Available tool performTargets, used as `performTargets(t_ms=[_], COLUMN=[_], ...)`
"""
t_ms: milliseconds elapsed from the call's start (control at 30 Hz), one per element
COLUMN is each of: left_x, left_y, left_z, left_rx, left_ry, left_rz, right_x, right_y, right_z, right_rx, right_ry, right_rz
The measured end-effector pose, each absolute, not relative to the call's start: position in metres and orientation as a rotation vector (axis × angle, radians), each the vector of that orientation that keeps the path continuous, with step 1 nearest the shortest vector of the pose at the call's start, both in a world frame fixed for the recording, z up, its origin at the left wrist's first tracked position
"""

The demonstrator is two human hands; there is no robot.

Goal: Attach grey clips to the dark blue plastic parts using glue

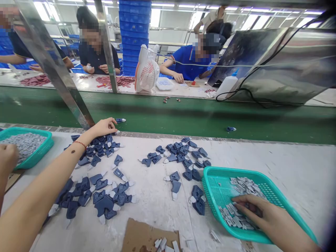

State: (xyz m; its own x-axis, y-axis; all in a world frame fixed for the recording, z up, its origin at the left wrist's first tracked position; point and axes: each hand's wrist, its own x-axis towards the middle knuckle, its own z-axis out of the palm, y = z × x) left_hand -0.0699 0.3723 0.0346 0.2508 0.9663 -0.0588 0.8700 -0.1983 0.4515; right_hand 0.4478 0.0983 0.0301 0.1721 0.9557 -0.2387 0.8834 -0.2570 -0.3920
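My left hand [105, 126] reaches to the belt's near edge, its bent fingers apart and seemingly holding nothing. Just beyond the fingertips lies a dark blue plastic piece with a pale tip [120, 120]. Below that wrist is a pile of similar dark blue pieces [98, 150]; further groups of blue pieces [180, 152] are spread over the white table [149, 185]. My right hand [258, 211] is inside a turquoise basket [265, 175], thumb and forefinger closed together at small grey plastic pieces [246, 185]. What exactly the fingertips pinch is partly hidden.
A green belt [168, 117] crosses ahead, with another blue piece [231, 129] on it. A metal post [56, 66] slants down at left. Another person's hand [9, 155] is near the left turquoise basket [49, 143]. Cardboard [136, 234] lies in front; co-workers sit opposite.
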Motion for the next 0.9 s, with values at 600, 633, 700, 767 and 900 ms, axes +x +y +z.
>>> performTargets(t_ms=[600,633,700,767,900], left_x=[-0.044,-0.039,-0.029,-0.016,0.010], left_y=[0.396,0.393,0.383,0.371,0.340], left_z=[0.038,0.041,0.045,0.050,0.059], left_rx=[1.965,1.914,1.778,1.620,1.339], left_ry=[1.932,1.909,1.839,1.724,1.453], left_rz=[0.575,0.634,0.754,0.848,0.937], right_x=[0.434,0.434,0.434,0.433,0.428], right_y=[0.098,0.097,0.093,0.090,0.090], right_z=[0.041,0.041,0.041,0.040,0.039], right_rx=[-2.251,-2.261,-2.273,-2.272,-2.240], right_ry=[-1.772,-1.766,-1.766,-1.786,-1.852], right_rz=[0.579,0.550,0.498,0.465,0.416])
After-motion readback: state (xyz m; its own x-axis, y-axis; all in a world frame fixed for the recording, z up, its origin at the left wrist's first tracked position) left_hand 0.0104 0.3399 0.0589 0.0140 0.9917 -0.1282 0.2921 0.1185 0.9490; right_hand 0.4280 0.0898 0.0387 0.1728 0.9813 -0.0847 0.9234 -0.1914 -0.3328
